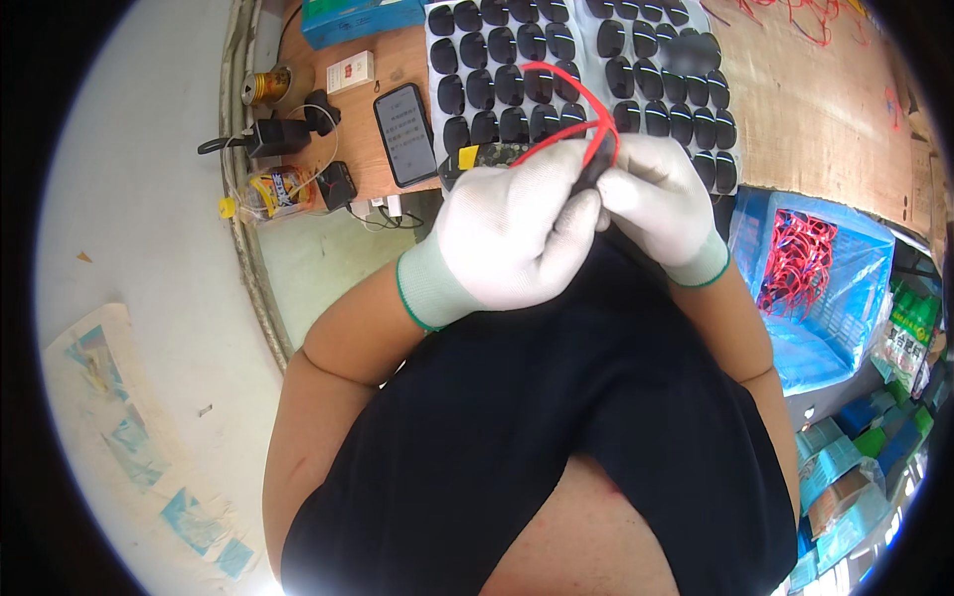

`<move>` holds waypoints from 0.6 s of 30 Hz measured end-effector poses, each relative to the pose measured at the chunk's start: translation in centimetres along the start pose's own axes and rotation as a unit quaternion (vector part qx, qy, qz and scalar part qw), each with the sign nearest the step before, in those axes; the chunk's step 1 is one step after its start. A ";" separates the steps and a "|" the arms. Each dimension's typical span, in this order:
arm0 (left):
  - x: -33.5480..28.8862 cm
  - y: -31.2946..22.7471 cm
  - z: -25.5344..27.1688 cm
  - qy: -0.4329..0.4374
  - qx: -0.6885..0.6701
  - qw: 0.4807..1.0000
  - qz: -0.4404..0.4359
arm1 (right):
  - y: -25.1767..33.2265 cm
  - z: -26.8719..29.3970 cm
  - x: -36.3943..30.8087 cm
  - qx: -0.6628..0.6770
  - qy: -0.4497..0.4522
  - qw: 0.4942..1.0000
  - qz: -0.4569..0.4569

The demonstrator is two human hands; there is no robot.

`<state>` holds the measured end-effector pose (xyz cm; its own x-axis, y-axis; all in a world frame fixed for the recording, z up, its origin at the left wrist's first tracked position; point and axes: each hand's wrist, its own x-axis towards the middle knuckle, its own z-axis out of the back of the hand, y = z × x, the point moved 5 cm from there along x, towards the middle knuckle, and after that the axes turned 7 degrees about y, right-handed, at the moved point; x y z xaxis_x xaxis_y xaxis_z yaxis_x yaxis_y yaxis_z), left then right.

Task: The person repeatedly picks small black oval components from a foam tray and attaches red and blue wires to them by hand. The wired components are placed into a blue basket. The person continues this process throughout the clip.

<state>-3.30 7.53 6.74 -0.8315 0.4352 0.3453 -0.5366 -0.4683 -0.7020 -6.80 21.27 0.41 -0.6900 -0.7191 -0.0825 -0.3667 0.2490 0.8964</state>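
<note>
Both my hands wear white knit gloves with green cuffs and meet in front of my chest. Between them is a red sunglasses frame (602,123), its thin red arms sticking up and out to the left. My left hand (512,233) is closed on the frame's near part, thumb and fingers pressed together. My right hand (661,199) pinches the other side. A dark lens (598,164) shows between the fingertips; whether it is seated in the rim cannot be made out. Just beyond the hands, rows of dark lenses (509,87) lie on white sheets.
A phone (405,134) lies left of the lenses, near a small white box (350,72), a can (266,86), black chargers (278,137) and a bottle (278,192). At right, a blue plastic-lined crate (835,288) holds red frames (798,258). More red frames (795,15) lie at the far right.
</note>
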 end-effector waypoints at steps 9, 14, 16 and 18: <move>4.0 0.9 -0.6 0.124 0.040 0.992 0.002 | 5.1 4.5 -0.5 -0.273 -0.110 0.941 0.165; 6.6 1.7 -2.7 0.275 -0.124 0.951 -0.063 | 6.9 5.2 -3.2 -0.404 0.118 0.897 0.138; 10.4 7.7 -1.5 0.182 0.004 0.982 0.051 | 6.4 5.6 -4.2 -0.447 0.036 0.881 0.148; 12.8 16.2 -0.6 0.074 0.192 0.974 0.094 | 6.8 5.3 -4.4 -0.449 -0.027 0.885 0.119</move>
<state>-22.55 6.02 -0.57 -0.9056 0.4068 0.1199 -0.4149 -0.7912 -0.4493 -9.57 29.58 4.52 -0.7193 -0.6770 0.1558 0.4201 -0.2453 0.8737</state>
